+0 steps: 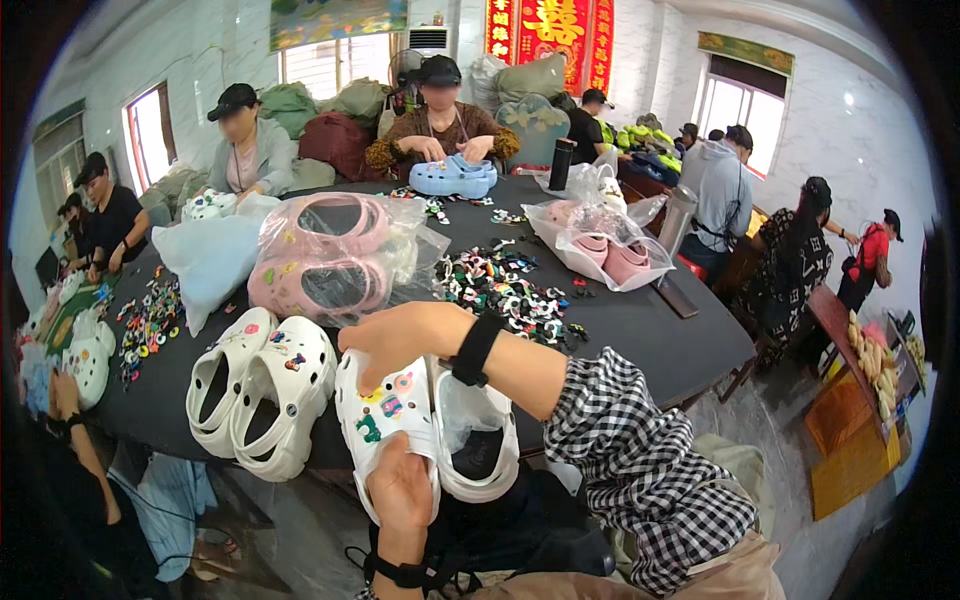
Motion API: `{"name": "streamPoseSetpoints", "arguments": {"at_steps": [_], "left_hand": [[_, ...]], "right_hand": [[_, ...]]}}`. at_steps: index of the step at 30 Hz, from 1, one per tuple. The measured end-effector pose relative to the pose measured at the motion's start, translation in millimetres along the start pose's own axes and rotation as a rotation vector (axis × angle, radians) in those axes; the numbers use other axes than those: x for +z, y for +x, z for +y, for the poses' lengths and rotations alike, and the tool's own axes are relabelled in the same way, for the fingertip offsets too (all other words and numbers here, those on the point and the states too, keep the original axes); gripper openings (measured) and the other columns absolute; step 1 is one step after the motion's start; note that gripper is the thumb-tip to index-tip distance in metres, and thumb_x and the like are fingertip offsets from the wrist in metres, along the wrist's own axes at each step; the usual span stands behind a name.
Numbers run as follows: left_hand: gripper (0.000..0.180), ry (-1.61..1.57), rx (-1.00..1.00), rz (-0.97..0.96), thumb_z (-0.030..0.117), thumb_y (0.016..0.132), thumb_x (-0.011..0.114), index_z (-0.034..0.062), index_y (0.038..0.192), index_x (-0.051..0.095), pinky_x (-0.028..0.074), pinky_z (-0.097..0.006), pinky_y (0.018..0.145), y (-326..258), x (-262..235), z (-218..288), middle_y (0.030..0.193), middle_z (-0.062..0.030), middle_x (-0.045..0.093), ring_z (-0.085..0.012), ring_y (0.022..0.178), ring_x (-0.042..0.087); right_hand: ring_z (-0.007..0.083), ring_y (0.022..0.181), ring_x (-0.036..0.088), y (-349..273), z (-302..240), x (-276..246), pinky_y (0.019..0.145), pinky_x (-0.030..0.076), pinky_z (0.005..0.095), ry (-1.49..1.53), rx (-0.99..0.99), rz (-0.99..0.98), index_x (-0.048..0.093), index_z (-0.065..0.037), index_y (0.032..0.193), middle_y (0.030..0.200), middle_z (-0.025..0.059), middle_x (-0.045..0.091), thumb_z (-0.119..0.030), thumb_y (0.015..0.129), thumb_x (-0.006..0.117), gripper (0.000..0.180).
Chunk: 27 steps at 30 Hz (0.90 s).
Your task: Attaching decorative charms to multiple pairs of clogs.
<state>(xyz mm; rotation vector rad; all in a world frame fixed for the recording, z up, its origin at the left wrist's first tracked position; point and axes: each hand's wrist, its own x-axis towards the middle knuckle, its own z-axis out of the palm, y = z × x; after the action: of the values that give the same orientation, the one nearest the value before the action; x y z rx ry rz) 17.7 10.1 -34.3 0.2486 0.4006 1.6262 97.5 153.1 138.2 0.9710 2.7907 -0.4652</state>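
Observation:
A white clog (pixel 408 432) with colourful charms on its upper is between my two hands at the near table edge. My left hand (pixel 400 482) grips it from below, its fingers reaching into the foot opening. From the right, my right hand (pixel 408 336) bends over the toe end; the thumb lies on the upper near the charms and the other fingers are hidden. Beside it on the right is a second white clog (pixel 492 482) with crumpled clear plastic on it. To the left stand two more white clogs, one (pixel 215 385) next to the other (pixel 290 400), both charmed.
Pink clogs in clear bags (pixel 325 255) lie just beyond my hands. Piles of loose charms (pixel 505 295) spread over the dark table (pixel 640 345). Bagged pink shoes (pixel 610 250), a phone (pixel 675 298) and a steel flask (pixel 677 218) sit right. Across, a person handles blue clogs (pixel 452 178).

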Motion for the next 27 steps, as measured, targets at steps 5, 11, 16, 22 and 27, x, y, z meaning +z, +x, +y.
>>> {"name": "streamPoseSetpoints", "arguments": {"at_steps": [5, 11, 16, 22, 27], "left_hand": [[0.019, 0.124, 0.059, 0.075, 0.004, 0.096, 0.056, -0.003, 0.113, 0.061, 0.048, -0.033, 0.092, -3.2, 10.6, 1.1, 0.111, -0.0097, 0.064, -0.0204, 0.106, 0.061], [0.027, 0.114, 0.094, 0.001, 0.006, 0.093, 0.057, -0.0054, 0.118, 0.057, 0.044, -0.037, 0.1, 2.9, 8.1, 1.4, 0.118, -0.0124, 0.063, -0.0245, 0.11, 0.06], [0.032, 0.099, 0.104, 0.002, 0.006, 0.092, 0.057, -0.0061, 0.122, 0.055, 0.044, -0.037, 0.101, 2.6, 17.6, 7.4, 0.12, -0.0133, 0.062, -0.0252, 0.112, 0.059], [0.041, 0.101, 0.14, -0.037, 0.017, 0.096, 0.057, -0.0037, 0.131, 0.05, 0.041, -0.037, 0.105, -0.7, 16.2, 10.3, 0.127, -0.0129, 0.06, -0.024, 0.119, 0.057], [0.05, 0.079, 0.141, -0.061, 0.031, 0.101, 0.052, -0.0005, 0.139, 0.044, 0.035, -0.038, 0.11, 2.9, 25.3, 8.3, 0.138, -0.0122, 0.054, -0.0237, 0.128, 0.05]], "right_hand": [[0.0345, 0.098, 0.066, 6.1, 1.7, 11.3, 0.081, 0.051, 0.0441, -0.001, -0.038, 0.125, 0.057, -0.006, 0.129, 0.102, 0.0192, 0.067, -0.037, 0.073, 0.077, 0.067], [0.0338, 0.092, 0.067, 8.5, 9.0, 23.9, 0.077, 0.052, 0.0438, 0.086, -0.049, 0.201, 0.058, -0.004, 0.128, 0.097, 0.0196, 0.067, -0.035, 0.072, 0.077, 0.067], [0.0336, 0.094, 0.067, 6.0, 13.2, 22.8, 0.079, 0.053, 0.0424, 0.115, -0.033, 0.203, 0.058, -0.004, 0.129, 0.098, 0.019, 0.068, -0.037, 0.072, 0.075, 0.068], [0.0334, 0.105, 0.064, 0.1, 6.8, 17.9, 0.085, 0.051, 0.0419, 0.176, -0.004, 0.159, 0.059, -0.005, 0.129, 0.112, 0.0197, 0.065, -0.043, 0.074, 0.073, 0.067], [0.0358, 0.109, 0.062, -13.1, 6.6, 19.0, 0.091, 0.05, 0.0442, 0.121, 0.046, 0.243, 0.06, -0.006, 0.129, 0.118, 0.0188, 0.063, -0.049, 0.082, 0.068, 0.064]]}}
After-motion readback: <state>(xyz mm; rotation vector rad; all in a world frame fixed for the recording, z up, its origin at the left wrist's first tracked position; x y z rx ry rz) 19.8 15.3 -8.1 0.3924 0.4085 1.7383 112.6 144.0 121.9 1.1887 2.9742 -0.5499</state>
